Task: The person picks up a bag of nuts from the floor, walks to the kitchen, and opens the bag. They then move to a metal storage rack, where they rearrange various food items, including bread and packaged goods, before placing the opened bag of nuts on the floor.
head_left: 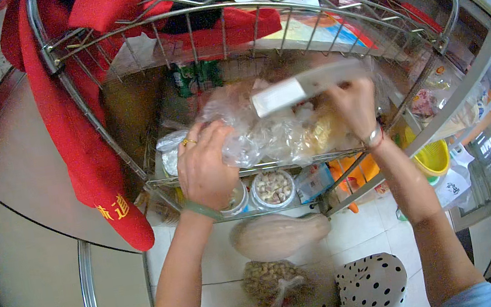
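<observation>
On a wire rack's middle shelf, my left hand (204, 163), with a gold ring and a green bangle on that arm, has its fingers curled over a clear plastic bag (241, 144). Just right of it lies another crinkled clear bag (284, 138) with pale contents I cannot make out. My right hand (354, 105) is closed on a flat white box (293, 90), held tilted above the bags and smeared by motion. Behind the bags stand green cans (187, 79), partly hidden.
Metal rails (205, 10) cross above my hands, with a red cloth (76, 147) draped at the left. Below are a tub of garlic (273, 189), a yellow basket (433, 157) and an orange container (356, 172). A large pale gourd (280, 236) and a filled bag (274, 282) lie on the tiled floor.
</observation>
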A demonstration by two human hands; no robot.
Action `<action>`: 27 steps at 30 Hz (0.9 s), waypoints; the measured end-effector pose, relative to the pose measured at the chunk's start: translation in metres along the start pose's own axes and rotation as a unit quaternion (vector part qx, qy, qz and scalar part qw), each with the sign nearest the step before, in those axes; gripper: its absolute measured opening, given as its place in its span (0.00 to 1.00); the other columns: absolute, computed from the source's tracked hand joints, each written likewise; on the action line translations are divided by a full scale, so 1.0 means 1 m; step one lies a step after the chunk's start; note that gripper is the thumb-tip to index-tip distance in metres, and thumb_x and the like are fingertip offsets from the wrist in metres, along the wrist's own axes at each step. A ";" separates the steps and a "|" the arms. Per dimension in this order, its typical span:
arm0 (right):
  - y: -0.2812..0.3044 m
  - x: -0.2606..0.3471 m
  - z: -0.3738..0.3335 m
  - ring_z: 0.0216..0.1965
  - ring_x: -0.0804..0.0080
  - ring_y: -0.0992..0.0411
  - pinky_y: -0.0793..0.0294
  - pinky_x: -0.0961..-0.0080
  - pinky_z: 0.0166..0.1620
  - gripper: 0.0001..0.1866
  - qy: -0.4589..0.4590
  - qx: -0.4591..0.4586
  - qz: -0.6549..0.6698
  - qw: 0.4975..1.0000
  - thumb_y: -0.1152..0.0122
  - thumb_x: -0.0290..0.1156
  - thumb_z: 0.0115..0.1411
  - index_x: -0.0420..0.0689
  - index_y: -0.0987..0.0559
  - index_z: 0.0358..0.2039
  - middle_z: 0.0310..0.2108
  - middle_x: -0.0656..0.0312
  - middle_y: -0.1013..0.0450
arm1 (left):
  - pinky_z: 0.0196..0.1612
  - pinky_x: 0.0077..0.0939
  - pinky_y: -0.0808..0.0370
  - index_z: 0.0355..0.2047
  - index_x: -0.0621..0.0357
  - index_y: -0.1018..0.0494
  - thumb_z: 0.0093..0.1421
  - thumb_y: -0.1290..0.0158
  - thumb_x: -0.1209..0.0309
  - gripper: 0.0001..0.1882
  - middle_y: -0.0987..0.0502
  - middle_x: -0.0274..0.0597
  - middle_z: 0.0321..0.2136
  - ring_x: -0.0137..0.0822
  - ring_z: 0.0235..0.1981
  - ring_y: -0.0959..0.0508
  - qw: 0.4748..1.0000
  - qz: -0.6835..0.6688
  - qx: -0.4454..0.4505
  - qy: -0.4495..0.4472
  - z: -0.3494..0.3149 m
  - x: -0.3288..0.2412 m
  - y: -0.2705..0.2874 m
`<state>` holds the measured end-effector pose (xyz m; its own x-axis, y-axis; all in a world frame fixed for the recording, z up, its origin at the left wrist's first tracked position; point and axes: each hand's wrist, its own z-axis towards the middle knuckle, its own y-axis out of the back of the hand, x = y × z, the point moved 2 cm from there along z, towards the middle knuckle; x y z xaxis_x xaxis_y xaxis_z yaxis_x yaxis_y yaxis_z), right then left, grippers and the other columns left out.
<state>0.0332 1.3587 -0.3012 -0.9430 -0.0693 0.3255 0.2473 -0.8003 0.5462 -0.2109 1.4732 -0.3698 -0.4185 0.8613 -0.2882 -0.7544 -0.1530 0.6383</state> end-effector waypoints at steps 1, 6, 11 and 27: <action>0.006 0.005 -0.014 0.40 0.68 0.24 0.26 0.74 0.41 0.13 -0.001 -0.034 0.027 0.999 0.40 0.23 0.54 0.39 0.21 0.42 0.40 0.54 0.22 | 0.52 0.43 0.35 0.42 0.52 0.27 0.48 0.42 0.68 0.19 0.24 0.44 0.46 0.47 0.49 0.26 1.000 0.002 0.018 0.019 -0.001 -0.002 0.001; 0.039 0.010 -0.068 0.39 0.74 0.26 0.23 0.76 0.38 0.14 -0.125 -0.188 0.216 0.950 0.40 0.25 0.59 0.38 0.24 0.46 0.40 0.60 0.24 | 0.58 0.45 0.42 0.52 0.53 0.33 0.49 0.40 0.61 0.29 0.24 0.48 0.45 0.49 0.49 0.27 0.998 -0.024 0.061 0.025 0.000 -0.013 0.004; 0.072 0.024 -0.083 0.34 0.76 0.27 0.24 0.79 0.36 0.11 -0.188 -0.222 0.280 0.915 0.42 0.29 0.62 0.38 0.26 0.42 0.34 0.63 0.26 | 0.61 0.50 0.45 0.55 0.51 0.34 0.48 0.39 0.59 0.33 0.25 0.47 0.46 0.48 0.53 0.29 0.996 0.080 0.035 -0.012 -0.008 -0.014 0.002; 0.056 0.066 -0.111 0.12 0.85 0.35 0.37 0.87 0.13 0.17 -0.387 0.069 0.370 0.842 0.38 0.41 0.60 0.37 0.22 0.35 0.23 0.66 0.27 | 0.53 0.29 0.31 0.61 0.63 0.43 0.50 0.34 0.67 0.42 0.30 0.44 0.52 0.34 0.52 0.29 0.740 -0.623 0.170 0.188 -0.063 -0.102 0.010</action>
<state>-0.0401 1.2433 -0.3342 -0.1053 -0.0672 0.9922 0.7767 -0.6287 0.0399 -0.2074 1.3531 -0.3788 0.3360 0.0263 -0.9415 -0.5288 0.8325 -0.1654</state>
